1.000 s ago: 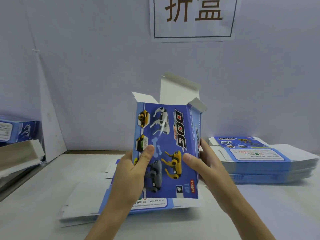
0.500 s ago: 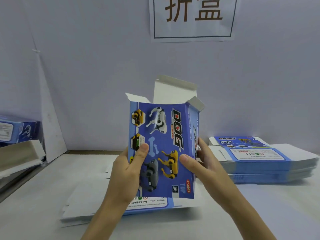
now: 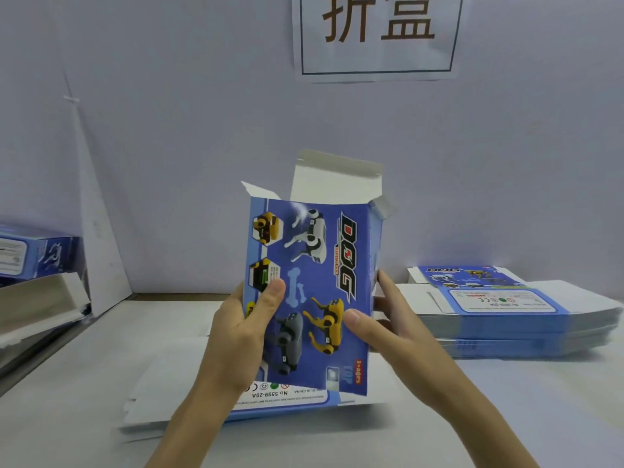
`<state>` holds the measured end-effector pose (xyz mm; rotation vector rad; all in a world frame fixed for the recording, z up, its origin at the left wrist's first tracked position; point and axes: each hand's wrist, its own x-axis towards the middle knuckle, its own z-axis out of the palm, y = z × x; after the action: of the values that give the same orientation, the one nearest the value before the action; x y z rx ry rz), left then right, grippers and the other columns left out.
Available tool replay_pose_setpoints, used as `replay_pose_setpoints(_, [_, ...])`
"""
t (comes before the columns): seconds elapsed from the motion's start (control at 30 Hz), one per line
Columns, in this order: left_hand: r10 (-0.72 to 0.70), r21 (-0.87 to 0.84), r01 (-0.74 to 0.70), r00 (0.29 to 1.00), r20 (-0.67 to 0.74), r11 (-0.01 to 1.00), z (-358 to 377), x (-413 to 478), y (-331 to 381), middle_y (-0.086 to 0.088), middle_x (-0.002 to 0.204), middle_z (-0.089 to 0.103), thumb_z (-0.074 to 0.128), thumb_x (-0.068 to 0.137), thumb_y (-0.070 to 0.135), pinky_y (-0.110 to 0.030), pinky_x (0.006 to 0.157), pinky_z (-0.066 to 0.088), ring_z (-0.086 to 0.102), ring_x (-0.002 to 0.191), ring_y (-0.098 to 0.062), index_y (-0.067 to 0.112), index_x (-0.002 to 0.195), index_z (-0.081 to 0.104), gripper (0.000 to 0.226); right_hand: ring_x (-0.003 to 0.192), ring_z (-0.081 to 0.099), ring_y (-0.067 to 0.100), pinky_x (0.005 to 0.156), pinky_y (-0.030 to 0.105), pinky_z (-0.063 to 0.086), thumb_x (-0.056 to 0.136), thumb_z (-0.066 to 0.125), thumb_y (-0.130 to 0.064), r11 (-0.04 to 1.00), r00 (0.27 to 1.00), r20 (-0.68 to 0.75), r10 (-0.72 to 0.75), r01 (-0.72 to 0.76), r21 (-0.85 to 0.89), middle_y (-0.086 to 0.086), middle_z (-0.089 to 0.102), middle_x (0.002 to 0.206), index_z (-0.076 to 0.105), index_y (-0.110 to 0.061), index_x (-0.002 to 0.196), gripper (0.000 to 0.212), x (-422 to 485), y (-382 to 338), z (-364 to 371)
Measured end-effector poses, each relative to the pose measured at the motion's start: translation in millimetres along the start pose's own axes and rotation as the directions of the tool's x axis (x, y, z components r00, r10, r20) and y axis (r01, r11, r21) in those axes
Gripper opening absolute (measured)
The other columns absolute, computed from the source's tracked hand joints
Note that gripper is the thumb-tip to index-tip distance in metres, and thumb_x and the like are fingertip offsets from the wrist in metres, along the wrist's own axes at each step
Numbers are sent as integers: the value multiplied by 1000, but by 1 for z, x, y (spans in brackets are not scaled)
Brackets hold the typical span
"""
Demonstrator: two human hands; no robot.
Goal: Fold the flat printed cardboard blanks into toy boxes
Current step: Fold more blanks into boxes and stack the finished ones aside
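box (image 3: 320, 265): "DOG" | wall sign (image 3: 376, 35): "折盒" | flat blank (image 3: 304, 400): "No.5599-20A", "MADE IN CHINA"

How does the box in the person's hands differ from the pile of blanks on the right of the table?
The held box stands upright, gripped by the left hand and right hand; the pile of blanks lies on the table. The held box is opened out, top flaps raised; the pile of blanks is flat. Both share the blue DOG print.
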<state>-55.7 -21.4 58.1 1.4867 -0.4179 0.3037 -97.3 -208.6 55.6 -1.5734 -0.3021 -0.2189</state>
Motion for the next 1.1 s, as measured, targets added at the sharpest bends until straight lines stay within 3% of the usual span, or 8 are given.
replay_pose_setpoints(0.1, [-5,20,5,1000,-14,1000,-1,1,-2,3,86,75,53,80,45,-28,61,58,72,81,-16,17,90,67,33,101,64,-4,61,18,55,52,67,-66,999,1000,-9,5,-5,-46,-33,63,98,40,-59,108,63,0,0,4])
replay_pose_setpoints(0.27, [1,-40,-2,1000,-22,999,0,1,-3,1,82,75,56,76,48,-21,55,55,72,74,-13,21,82,71,31,93,67,-2,58,16,54,59,72,-55,996,999,-18,42,-44,-80,-36,62,98,32,-66,108,64,0,2,3])
replay_pose_setpoints(0.4, [-46,-81,57,989,139,995,-10,8,-4,-1,89,75,71,72,55,-23,60,56,72,77,-16,25,97,68,39,92,71,11,63,24,57,56,77,-44,995,995,-20,99,-100,-29,-15,69,103,35,-46,133,89,1,3,-1])
replay_pose_setpoints(0.57, [-156,-68,207,883,443,976,-28,11,-3,8,112,71,68,66,55,-24,72,57,70,99,-19,49,115,59,50,94,72,19,63,28,58,65,72,-39,990,994,-71,83,-74,122,-3,73,102,53,-29,125,64,3,1,-6])
replay_pose_setpoints(0.8, [-172,17,184,882,439,983,-39,14,-4,12,108,72,65,63,58,-20,69,56,70,98,-14,49,113,58,51,90,72,15,57,23,56,59,70,-44,990,992,-84,89,-78,121,-5,74,96,55,-31,119,63,3,3,3])
replay_pose_setpoints(0.93, [-275,141,237,808,521,961,-52,16,-1,15,111,69,69,60,61,-23,74,57,69,100,-16,61,115,49,59,87,73,17,55,28,57,58,66,-50,986,990,-63,126,-119,116,-4,75,94,58,-31,114,60,3,8,4])
replay_pose_setpoints(1.0, [-280,152,235,838,469,960,-62,17,4,6,107,72,68,60,61,-24,73,57,72,91,-21,59,109,56,51,86,73,19,59,33,59,61,61,-54,982,984,-28,176,-174,73,-3,74,97,56,-36,116,58,3,10,4])
replay_pose_setpoints(1.1, [-338,84,327,920,198,941,-88,21,11,-9,92,75,71,56,59,-33,69,58,72,76,-27,27,109,66,62,82,72,20,62,35,59,61,56,-57,983,982,-45,186,-186,10,0,68,108,48,-46,123,64,3,13,6])
